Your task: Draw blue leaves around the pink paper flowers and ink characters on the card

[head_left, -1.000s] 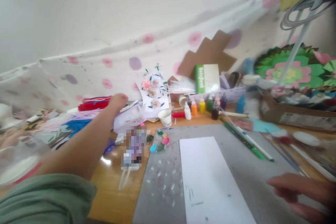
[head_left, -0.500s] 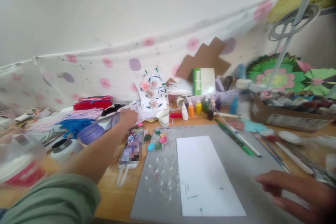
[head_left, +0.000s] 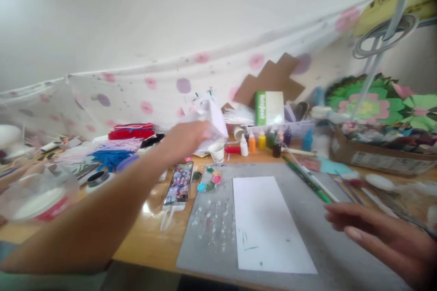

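My left hand (head_left: 194,137) reaches across the table and is closed on a white paper packet (head_left: 214,122), blurred by motion. The packet hides most of the flowered sheet behind it. Just below the packet stands a paper cup (head_left: 217,153). My right hand (head_left: 382,234), fingers apart and empty, hovers over the right side of a grey mat (head_left: 327,236). A white sheet of paper (head_left: 268,218) with a few dark green strokes lies on that mat. Left of the sheet are clear droplets and small blobs of coloured paint (head_left: 211,181).
A phone (head_left: 180,183) lies left of the mat. Small paint bottles (head_left: 252,143) line the back, before a notebook (head_left: 269,107). Green pencils (head_left: 309,182) and brushes lie at the right, near a cardboard box (head_left: 378,157). An open jar (head_left: 98,179) stands left.
My left hand has moved right and lifted the white packet in front of the flowered sheet. My right hand has shifted slightly left, its fingers straighter. The camera view has turned a little left.
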Motion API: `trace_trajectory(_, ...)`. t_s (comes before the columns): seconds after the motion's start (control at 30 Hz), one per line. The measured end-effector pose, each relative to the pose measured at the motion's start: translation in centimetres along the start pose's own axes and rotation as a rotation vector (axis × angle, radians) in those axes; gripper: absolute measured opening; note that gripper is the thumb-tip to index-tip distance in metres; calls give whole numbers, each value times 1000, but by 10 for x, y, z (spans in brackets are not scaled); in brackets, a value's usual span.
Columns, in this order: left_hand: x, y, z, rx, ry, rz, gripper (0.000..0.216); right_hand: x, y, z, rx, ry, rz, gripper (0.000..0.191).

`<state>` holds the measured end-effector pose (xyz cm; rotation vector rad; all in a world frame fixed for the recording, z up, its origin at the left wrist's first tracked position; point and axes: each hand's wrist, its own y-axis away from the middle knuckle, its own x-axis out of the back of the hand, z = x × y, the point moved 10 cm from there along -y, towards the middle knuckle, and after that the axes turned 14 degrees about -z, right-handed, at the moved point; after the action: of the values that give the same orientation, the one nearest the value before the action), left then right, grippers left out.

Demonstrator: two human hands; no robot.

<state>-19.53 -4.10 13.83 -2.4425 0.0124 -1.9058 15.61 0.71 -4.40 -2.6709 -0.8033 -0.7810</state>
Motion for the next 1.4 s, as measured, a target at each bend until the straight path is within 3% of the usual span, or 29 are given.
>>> trace_trajectory(0.1, -29, 30, 105, -316, -23, -116, 8, -25, -10, 4, -91, -299, -165, 52)
trace_trajectory(0.2, -66, 59, 194, -538, -53, -181, 16, -48, -10, -7, -161, -574, -206, 64)
trace_trajectory(0.27, -85, 74, 235, -629, -35, -189, 12, -63, -8, -19, -171, -678, -245, 70)
trace_trajectory(0.33, -95, 81, 257, -641, 3, -159, 12, -71, -6, -23, -198, -703, -241, 79)
trace_trajectory(0.4, -99, 86, 265, -638, 38, -117, 15, -73, -3, -20, -237, -697, -203, 86)
trace_trajectory(0.5, -98, 90, 261, -651, 88, -96, 16, -68, -2, -16, -243, -698, -146, 77)
trace_trajectory(0.6, -88, 85, 241, -665, 267, -88, 20, -61, -2, -14, -231, -737, -128, 69)
trace_trajectory(0.7, -79, 68, 214, -568, 335, -35, 32, -61, -2, -11, -256, -790, -164, 65)
trace_trajectory(0.83, -91, 53, 221, -660, 212, -166, 55, -62, -6, -13, -248, -853, -177, 59)
trace_trajectory(1.0, -98, 44, 234, -709, 196, -283, 47, -68, -11, -18, -256, -870, -193, 52)
trace_trajectory(1.4, -121, 32, 238, -719, 165, -335, 14, -73, -13, -5, -322, -879, -198, 59)
